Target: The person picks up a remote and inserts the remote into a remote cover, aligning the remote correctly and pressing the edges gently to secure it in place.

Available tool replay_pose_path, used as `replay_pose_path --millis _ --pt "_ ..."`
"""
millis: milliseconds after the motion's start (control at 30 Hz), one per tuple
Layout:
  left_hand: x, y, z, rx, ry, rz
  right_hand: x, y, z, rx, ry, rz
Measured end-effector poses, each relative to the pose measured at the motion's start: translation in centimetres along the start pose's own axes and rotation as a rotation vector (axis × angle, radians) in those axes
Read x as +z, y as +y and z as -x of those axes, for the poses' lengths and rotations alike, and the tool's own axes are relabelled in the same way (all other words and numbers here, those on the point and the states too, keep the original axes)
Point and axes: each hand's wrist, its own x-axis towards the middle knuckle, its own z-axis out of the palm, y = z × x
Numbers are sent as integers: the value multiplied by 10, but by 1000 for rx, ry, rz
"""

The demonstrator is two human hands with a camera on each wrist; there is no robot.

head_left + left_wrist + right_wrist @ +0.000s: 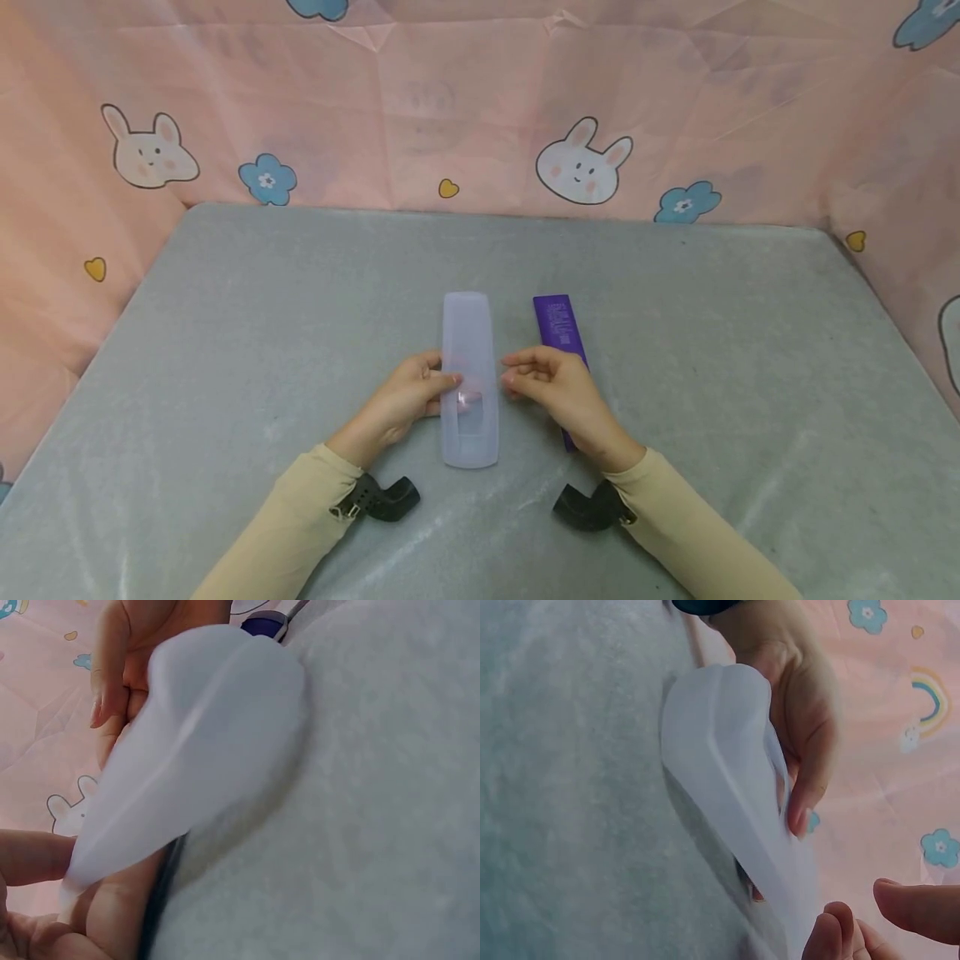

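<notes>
A long, translucent white plastic case (pixel 470 333) with rounded ends stands out in the middle of the head view. My left hand (pixel 405 392) grips its left side, thumb on top and fingers partly hidden behind it. In the right wrist view, the left thumb lies along the rim of the case (pixel 727 750). Close to the opposite side is my right hand (pixel 558 387), its fingers loosely bent and holding nothing. Below that hand lies a flat purple box (pixel 557 321) with small printed text, its middle covered by the hand.
A grey cloth covers the table (pixel 300 292). Behind and at both sides hangs a pink curtain (pixel 480 108) with rabbits, flowers and hearts. Black wrist mounts (pixel 386 500) stick out from both sleeves near the table's front.
</notes>
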Motion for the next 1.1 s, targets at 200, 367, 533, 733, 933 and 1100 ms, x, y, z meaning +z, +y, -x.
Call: replay_pose_path --millis 200,367,533,733,933,1100 --pt "0 0 0 0 -5 8 -7 -2 0 -10 14 -29" --pt "1 -2 0 -6 -27 33 -21 -2 4 10 43 -23" --pt "1 -1 0 9 -30 31 -37 -2 8 11 92 -27" --pt "0 -1 1 15 -43 31 -55 3 11 19 145 -22" --pt "1 0 2 23 -42 28 -67 9 15 27 179 5" --pt "1 1 2 14 -30 38 -72 13 16 40 186 5"
